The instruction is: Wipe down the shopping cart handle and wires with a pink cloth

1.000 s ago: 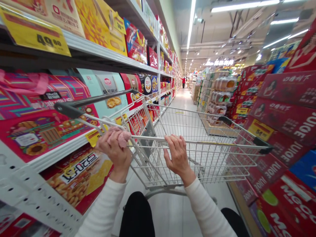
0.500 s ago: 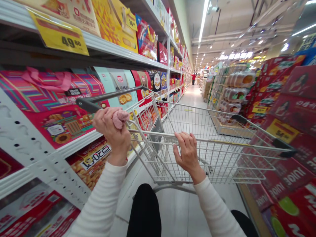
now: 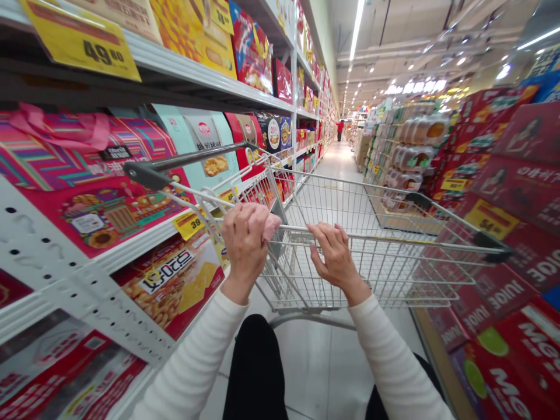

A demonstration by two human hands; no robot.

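Note:
A wire shopping cart point(image 3: 385, 268) stands sideways across the aisle, its dark handle bar point(image 3: 196, 156) to the left by the shelves. My left hand point(image 3: 247, 239) is closed around a bunched pink cloth point(image 3: 270, 225) and rests at the cart's near top rail. A little to the right, my right hand point(image 3: 335, 256) has its fingers curled over the same rail, thumb below it. The cart's mesh shows the pale floor through it, and its lower front is partly behind my forearms.
Shelving point(image 3: 83, 297) with boxed snacks and yellow price tags runs close along the left. Stacked red drink cartons point(image 3: 516, 251) line the right, near the cart's far end. Beyond, wrapped goods point(image 3: 406, 157) stand on a low pallet, and a person in red point(image 3: 339, 129) is far down the aisle.
My left hand, with the pink cloth, has moved right and down from beside the handle bar to the cart's near rail. My right hand stays on the rail.

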